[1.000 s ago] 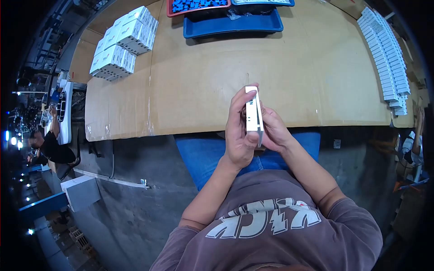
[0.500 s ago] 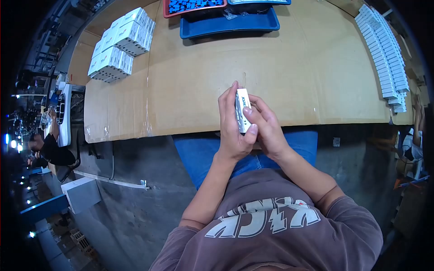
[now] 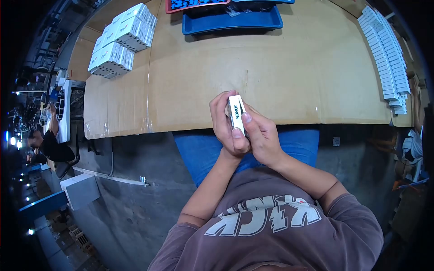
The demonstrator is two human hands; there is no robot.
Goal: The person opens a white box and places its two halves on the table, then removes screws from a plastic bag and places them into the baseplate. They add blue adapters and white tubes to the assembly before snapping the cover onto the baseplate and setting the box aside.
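A small white carton [image 3: 236, 109] printed "JOREN" stands between my two hands, just above the near edge of the table. My left hand [image 3: 224, 122] wraps its left side, with the thumb pressed on the lower end of the printed face. From the other side my right hand [image 3: 266, 137] closes on it, thumb tip at the right edge. The carton's underside and most of its sides are hidden by fingers and palms.
White cartons [image 3: 118, 40] are stacked at the table's [image 3: 194, 86] far left. Rows of white cartons [image 3: 384, 58] line the right side. At the back sit a blue tray [image 3: 233, 25] and a red bin [image 3: 199, 6] of small blue pieces. Another person [image 3: 56, 144] sits at the left.
Both hands and the carton have come slightly lower and to the left. My left thumb now lies on the printed face, and my right thumb has shifted towards its right edge.
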